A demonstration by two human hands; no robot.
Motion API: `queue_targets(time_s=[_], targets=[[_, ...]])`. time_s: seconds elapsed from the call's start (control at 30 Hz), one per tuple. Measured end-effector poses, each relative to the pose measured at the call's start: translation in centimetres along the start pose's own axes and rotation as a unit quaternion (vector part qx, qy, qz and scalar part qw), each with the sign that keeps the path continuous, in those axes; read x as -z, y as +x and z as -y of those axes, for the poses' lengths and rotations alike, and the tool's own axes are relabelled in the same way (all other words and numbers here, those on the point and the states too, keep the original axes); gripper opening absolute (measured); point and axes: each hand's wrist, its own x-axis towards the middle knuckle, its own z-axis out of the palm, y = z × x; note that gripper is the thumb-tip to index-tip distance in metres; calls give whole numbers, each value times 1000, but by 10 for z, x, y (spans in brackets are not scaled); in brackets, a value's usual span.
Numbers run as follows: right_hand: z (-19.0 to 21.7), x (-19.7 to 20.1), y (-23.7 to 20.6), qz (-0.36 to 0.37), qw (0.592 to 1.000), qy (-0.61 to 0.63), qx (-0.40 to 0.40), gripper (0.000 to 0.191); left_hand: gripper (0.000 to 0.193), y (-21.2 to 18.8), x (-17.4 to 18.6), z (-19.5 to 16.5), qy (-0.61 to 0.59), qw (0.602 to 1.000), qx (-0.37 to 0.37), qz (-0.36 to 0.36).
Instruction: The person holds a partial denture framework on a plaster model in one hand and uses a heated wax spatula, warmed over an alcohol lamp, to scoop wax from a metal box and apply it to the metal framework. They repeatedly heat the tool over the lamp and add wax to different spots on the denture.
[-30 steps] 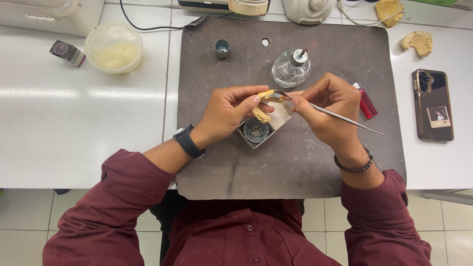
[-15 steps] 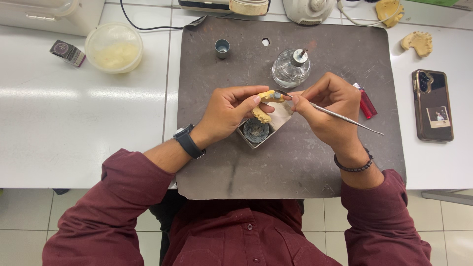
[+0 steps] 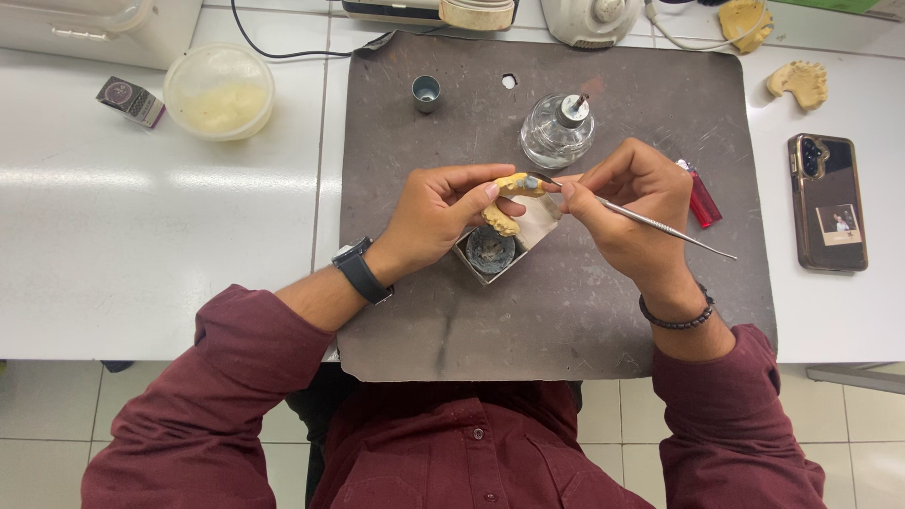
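Little change from the earlier frames: both hands stay raised over the dark mat [image 3: 566, 320], same pose. Left hand [image 3: 436, 215] remains clamped on one yellow dental cast [image 3: 509, 200], held above a small square tin [image 3: 492, 253]. Right hand [image 3: 630, 209] keeps a pinch on one thin metal instrument [image 3: 650, 221], its tip touching the cast. Counts: one glass spirit burner [image 3: 556, 132], one red lighter [image 3: 701, 198], one small metal cup [image 3: 426, 92], one lidded tub [image 3: 220, 92], one phone [image 3: 828, 202], two more casts at far right [image 3: 799, 83].
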Motion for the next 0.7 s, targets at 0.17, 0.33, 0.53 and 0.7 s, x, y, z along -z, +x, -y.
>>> queue_targets(time_s=[0.17, 0.33, 0.53, 0.7], targets=[[0, 0, -1, -2, 1000, 0, 2, 18, 35, 0, 0, -1, 15, 1000, -2, 1], [0, 1, 0, -1, 1000, 1, 1, 18, 35, 0, 0, -1, 11, 1000, 2, -5], [1, 0, -1, -5, 1000, 0, 0, 18, 35, -1, 0, -2, 6, 1000, 4, -2], [3, 0, -1, -8, 1000, 6, -3, 19, 35, -1, 0, -1, 6, 1000, 2, -3]])
